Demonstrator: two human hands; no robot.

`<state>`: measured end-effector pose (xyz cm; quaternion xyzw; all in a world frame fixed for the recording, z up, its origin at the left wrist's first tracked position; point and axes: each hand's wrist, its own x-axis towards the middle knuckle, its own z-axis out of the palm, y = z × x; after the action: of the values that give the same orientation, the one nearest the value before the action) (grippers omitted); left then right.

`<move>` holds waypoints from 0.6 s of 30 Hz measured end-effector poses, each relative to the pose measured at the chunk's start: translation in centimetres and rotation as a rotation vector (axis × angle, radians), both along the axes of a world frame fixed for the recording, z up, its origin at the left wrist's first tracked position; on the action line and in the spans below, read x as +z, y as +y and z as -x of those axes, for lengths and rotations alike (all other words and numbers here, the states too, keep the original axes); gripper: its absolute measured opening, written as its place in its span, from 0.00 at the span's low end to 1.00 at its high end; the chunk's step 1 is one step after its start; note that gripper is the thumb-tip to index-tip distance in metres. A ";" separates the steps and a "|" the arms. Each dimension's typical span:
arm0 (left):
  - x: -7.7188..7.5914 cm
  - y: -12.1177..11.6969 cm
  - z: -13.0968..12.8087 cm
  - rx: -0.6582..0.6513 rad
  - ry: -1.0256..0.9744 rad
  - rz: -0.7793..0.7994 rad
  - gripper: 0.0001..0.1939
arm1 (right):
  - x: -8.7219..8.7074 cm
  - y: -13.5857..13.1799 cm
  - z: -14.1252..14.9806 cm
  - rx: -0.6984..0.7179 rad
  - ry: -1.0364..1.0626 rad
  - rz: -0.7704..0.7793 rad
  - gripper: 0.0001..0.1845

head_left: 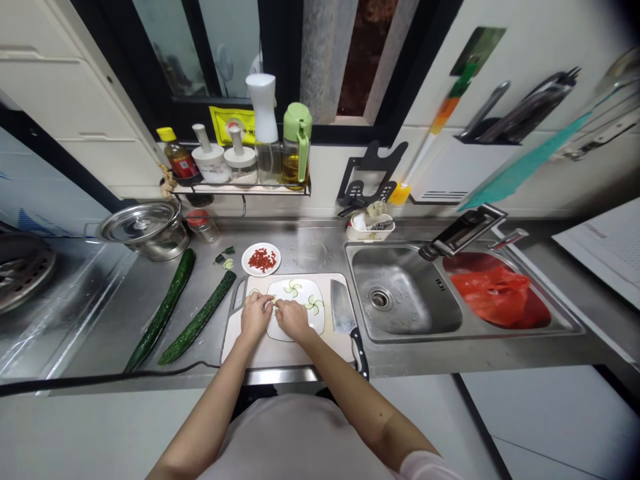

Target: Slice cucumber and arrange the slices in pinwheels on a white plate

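Observation:
A white square plate rests on a cutting board. Thin cucumber slices lie on it in pinwheel shapes near its far edge and right side. My left hand is over the plate's left edge, its fingers pinched together. Close beside it, my right hand is also closed, fingertips almost meeting the left ones. A bit of green cucumber slice shows between both sets of fingertips; its shape is mostly hidden. More slices sit on the board just beyond my left hand. A knife lies along the board's right side.
Two cucumbers lie to the left. A small plate of red berries stands behind the board, near cucumber scraps. A lidded pot is at the back left. On the right is a steel sink with a red bag.

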<state>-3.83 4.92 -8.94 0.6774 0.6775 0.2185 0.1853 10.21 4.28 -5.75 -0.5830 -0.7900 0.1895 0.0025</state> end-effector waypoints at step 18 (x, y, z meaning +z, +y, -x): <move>0.0 0.5 2.5 0.356 -0.159 -0.006 0.15 | 0.2 0.0 -0.3 -0.010 0.023 -0.026 0.14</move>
<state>-6.34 5.46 -8.94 0.5280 0.7693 0.3026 0.1944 10.54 4.30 -5.51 -0.5849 -0.7893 0.1856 0.0200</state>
